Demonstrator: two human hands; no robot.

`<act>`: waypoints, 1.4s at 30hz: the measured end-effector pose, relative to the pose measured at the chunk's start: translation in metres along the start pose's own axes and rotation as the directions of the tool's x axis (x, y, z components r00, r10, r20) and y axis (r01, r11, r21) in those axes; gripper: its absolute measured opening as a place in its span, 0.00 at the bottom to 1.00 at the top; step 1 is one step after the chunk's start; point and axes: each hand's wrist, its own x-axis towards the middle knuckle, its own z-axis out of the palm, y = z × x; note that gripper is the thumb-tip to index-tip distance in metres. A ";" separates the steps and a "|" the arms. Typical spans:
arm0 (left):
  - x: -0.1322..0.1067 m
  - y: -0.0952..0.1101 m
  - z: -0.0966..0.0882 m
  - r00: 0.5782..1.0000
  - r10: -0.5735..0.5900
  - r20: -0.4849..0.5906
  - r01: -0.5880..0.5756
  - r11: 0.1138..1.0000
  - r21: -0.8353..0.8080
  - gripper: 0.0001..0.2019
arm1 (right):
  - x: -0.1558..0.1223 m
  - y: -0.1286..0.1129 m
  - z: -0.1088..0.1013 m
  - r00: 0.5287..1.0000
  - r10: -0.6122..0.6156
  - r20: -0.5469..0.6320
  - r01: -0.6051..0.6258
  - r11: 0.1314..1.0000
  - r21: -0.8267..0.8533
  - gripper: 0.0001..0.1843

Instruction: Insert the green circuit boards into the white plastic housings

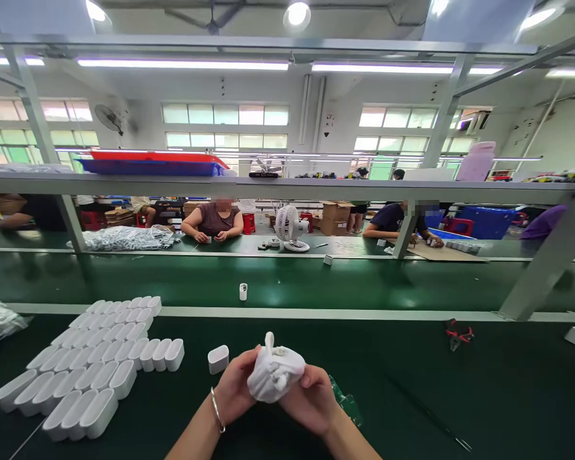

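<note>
While the left hand [237, 391] and right hand [311, 399] together clutch the bunched white cloth [275, 377] above the green table [412, 402], its long axis runs six-to-twelve, twisted tip pointing toward twelve o'clock.

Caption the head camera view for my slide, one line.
At a green bench, the left hand and right hand hold a crumpled white cloth beside rows of white oval casings.

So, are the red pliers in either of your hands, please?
No, the pliers lie on the table to the right, while the left hand and right hand hold a white cloth.
</note>
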 end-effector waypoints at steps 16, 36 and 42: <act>-0.005 0.000 0.002 0.990 0.115 0.082 -0.125 0.983 0.137 0.22 | 0.001 0.004 -0.020 0.947 0.122 0.297 -0.081 0.986 -0.147 0.22; -0.003 0.001 -0.011 0.981 0.128 -0.148 -0.130 0.991 -0.007 0.24 | 0.013 0.017 -0.021 0.978 0.168 0.126 -0.170 0.985 0.003 0.24; -0.008 0.005 -0.012 0.989 0.064 0.134 -0.098 0.958 0.271 0.25 | 0.018 0.036 -0.035 0.907 0.415 0.068 -0.403 0.904 -0.139 0.23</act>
